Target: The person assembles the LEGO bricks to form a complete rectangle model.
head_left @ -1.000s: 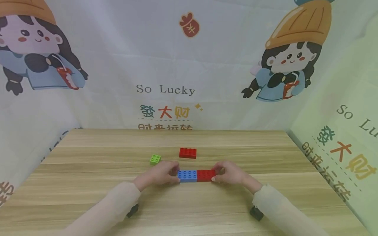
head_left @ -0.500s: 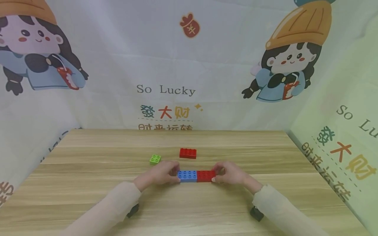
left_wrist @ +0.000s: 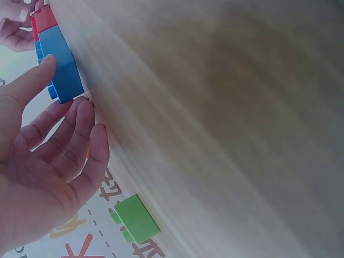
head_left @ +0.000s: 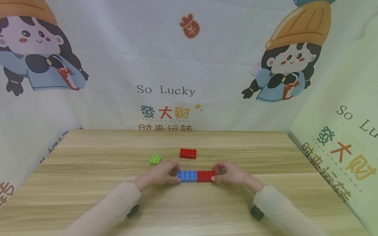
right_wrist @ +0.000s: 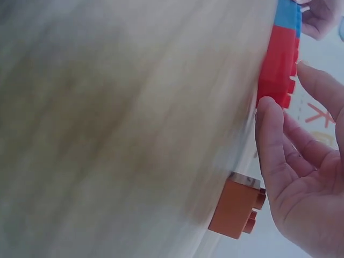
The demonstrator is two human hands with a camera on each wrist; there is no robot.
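Note:
Near the middle of the table in the head view, a blue building brick and a red building brick lie end to end, studs up. The left hand grips the blue brick's outer end; in the left wrist view its thumb lies along the brick's side and fingertips meet the end. At the opposite end the right hand pinches the red brick, its fingertips at the outer corner in the right wrist view. No gap shows between the two bricks.
A second red brick lies behind the pair. A small green brick sits beyond the left hand. Beside the right hand, the right wrist view shows an orange-brown brick, not visible from the head. Printed cloth walls the table.

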